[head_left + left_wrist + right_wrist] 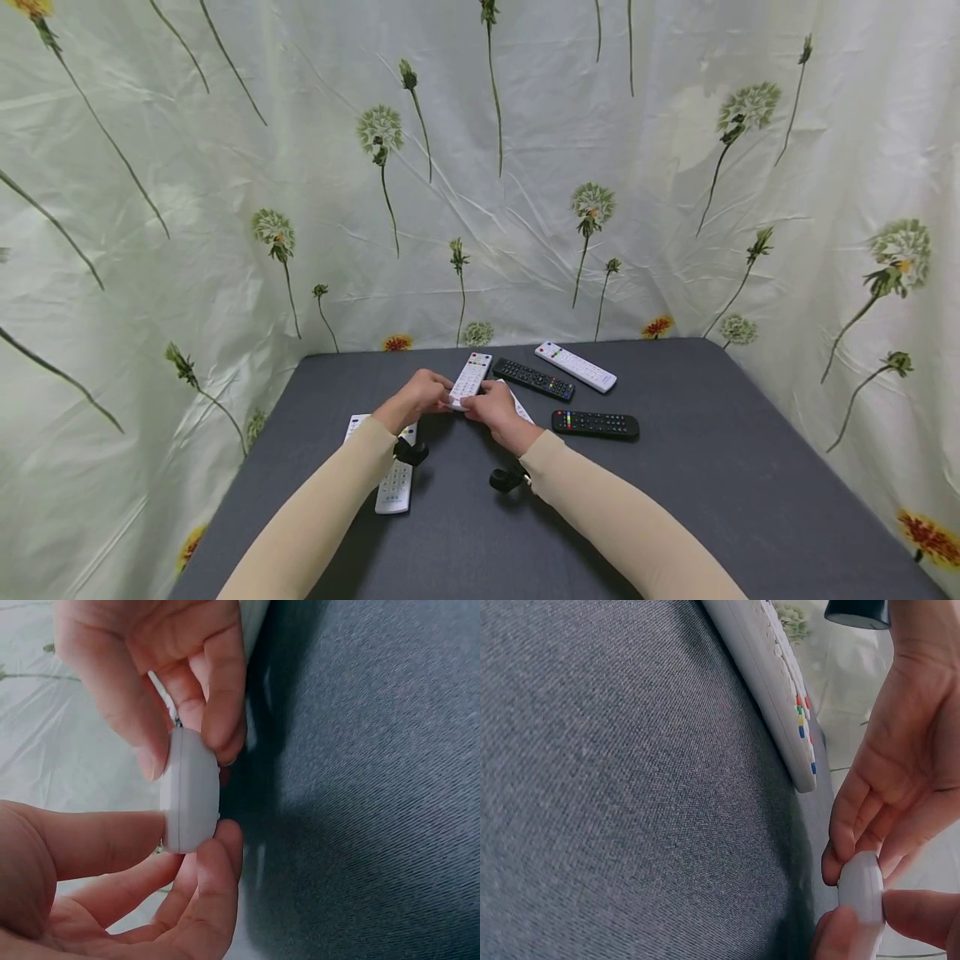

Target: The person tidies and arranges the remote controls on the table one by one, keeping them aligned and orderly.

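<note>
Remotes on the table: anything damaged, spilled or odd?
Nothing stands out: no visible damage or spill. The white remote held by the left hand and right hand looks intact; the left sleeve partly covers another.

A pale, creased cloth [517,217] printed with dandelions [379,132] hangs behind a dark grey table [465,542].

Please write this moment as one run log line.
left hand: grips white remote; right hand: grips same remote; two black remotes: on table

In the head view, the left arm [318,517] reaches toward 1 o'clock, the right arm [630,533] toward 10 o'clock; the left hand [422,393] and right hand [501,411] both pinch, near each other.
</note>
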Available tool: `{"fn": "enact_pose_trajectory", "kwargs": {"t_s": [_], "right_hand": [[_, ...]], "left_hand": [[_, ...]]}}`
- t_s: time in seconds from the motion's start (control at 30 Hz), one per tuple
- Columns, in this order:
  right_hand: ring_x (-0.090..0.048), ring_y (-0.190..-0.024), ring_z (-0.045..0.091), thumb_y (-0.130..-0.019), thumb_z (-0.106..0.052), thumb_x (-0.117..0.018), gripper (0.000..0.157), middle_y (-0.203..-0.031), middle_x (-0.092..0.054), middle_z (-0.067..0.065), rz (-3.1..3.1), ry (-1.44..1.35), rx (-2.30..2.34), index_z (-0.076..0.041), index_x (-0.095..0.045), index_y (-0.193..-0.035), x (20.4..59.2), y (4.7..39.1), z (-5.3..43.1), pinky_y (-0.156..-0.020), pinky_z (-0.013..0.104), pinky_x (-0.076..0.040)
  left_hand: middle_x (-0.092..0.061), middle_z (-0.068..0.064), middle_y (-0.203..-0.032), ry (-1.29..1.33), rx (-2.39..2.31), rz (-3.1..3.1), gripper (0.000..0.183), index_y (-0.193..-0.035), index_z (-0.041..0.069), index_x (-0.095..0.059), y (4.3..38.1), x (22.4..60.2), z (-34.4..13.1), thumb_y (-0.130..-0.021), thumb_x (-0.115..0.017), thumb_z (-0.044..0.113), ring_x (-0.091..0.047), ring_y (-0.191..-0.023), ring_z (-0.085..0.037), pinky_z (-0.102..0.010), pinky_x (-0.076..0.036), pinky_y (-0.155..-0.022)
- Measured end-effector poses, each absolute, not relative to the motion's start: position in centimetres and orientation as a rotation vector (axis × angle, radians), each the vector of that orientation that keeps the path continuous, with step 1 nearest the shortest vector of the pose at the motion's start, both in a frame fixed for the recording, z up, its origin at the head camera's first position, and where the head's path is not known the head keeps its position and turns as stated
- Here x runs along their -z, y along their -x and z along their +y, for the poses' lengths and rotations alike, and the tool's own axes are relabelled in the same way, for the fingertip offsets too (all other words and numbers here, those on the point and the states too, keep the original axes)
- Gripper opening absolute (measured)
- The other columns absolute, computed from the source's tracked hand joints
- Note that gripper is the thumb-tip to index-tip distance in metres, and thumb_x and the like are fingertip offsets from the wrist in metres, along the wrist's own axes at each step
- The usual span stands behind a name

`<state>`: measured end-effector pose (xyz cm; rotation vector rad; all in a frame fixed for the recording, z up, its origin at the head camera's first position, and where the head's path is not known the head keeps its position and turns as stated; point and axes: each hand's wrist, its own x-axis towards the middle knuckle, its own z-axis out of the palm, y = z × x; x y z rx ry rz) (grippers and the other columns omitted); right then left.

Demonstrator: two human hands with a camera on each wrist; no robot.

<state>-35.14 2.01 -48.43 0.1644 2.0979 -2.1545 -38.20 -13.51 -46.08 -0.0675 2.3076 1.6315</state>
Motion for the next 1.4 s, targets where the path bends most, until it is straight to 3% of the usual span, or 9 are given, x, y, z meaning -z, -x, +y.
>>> {"fn": "enact_pose_trajectory", "kwargs": {"t_s": [0.3, 0.53, 0.67, 0.8, 0.9, 1.13, 1.4], "right_hand": [[-0.067, -0.076, 0.018, -0.086, 0.007, -0.07, 0.069, -0.143, -0.047, 0.029, 2.056, -0.121, 2.107, 0.01, -0.039, -0.148, 47.8, 34.6, 2.7, -0.07, 0.031, -0.058], [-0.068, -0.076, 0.019, -0.084, 0.005, -0.073, 0.08, -0.154, -0.035, 0.028, 2.08, -0.124, 2.05, 0.005, -0.032, -0.153, 47.2, 34.1, 3.2, -0.074, 0.035, -0.059], [-0.068, -0.076, 0.019, -0.085, 0.003, -0.073, 0.082, -0.144, -0.046, 0.029, 2.108, -0.084, 2.012, 0.004, -0.031, -0.154, 47.1, 33.7, 3.6, -0.072, 0.036, -0.059], [-0.068, -0.073, 0.018, -0.084, 0.002, -0.075, 0.082, -0.116, -0.067, 0.021, 2.186, 0.012, 1.928, 0.005, -0.031, -0.153, 47.2, 33.2, 4.2, -0.067, 0.035, -0.058], [-0.067, -0.072, 0.017, -0.082, 0.001, -0.076, 0.083, -0.099, -0.072, 0.014, 2.247, 0.082, 1.861, 0.005, -0.032, -0.153, 47.2, 32.8, 4.5, -0.064, 0.032, -0.057], [-0.066, -0.074, 0.016, -0.079, -0.001, -0.08, 0.083, -0.096, -0.069, 0.014, 2.298, 0.16, 1.781, 0.003, -0.038, -0.151, 46.9, 31.8, 4.8, -0.066, 0.033, -0.058], [-0.069, -0.075, 0.019, -0.082, 0.004, -0.077, 0.08, -0.093, -0.068, 0.017, 2.279, 0.293, 1.827, 0.006, -0.035, -0.151, 46.8, 30.7, 4.9, -0.07, 0.037, -0.059]], "left_hand": [[-0.064, -0.017, -0.099, 0.078, -1.649, 2.311, 0.043, -0.124, -0.01, -0.064, 37.3, 46.1, -13.4, -0.081, -0.061, -0.014, -0.06, -0.065, -0.015, -0.027, -0.056, -0.062], [-0.063, -0.021, -0.111, 0.047, -1.675, 2.293, 0.049, -0.129, -0.012, -0.059, 36.4, 45.9, -13.5, -0.081, -0.06, -0.015, -0.063, -0.072, -0.018, -0.038, -0.059, -0.074], [-0.064, -0.021, -0.107, 0.018, -1.715, 2.264, 0.055, -0.132, -0.013, -0.055, 35.9, 46.0, -13.4, -0.078, -0.059, -0.017, -0.062, -0.073, -0.018, -0.039, -0.059, -0.074], [-0.066, -0.019, -0.102, -0.024, -1.702, 2.27, 0.061, -0.137, -0.013, -0.051, 35.1, 46.2, -13.4, -0.077, -0.061, -0.016, -0.063, -0.076, -0.019, -0.037, -0.059, -0.073], [-0.065, -0.018, -0.103, -0.048, -1.66, 2.297, 0.066, -0.142, -0.011, -0.048, 34.3, 46.2, -13.5, -0.078, -0.064, -0.015, -0.063, -0.08, -0.02, -0.036, -0.058, -0.074], [-0.063, -0.017, -0.102, -0.097, -1.631, 2.355, 0.072, -0.147, -0.007, -0.044, 32.5, 46.0, -13.7, -0.079, -0.068, -0.013, -0.061, -0.082, -0.022, -0.039, -0.057, -0.076], [-0.062, -0.016, -0.096, -0.125, -1.714, 2.359, 0.072, -0.146, -0.005, -0.045, 30.5, 45.7, -13.9, -0.078, -0.066, -0.016, -0.06, -0.079, -0.022, -0.038, -0.057, -0.076]]}}
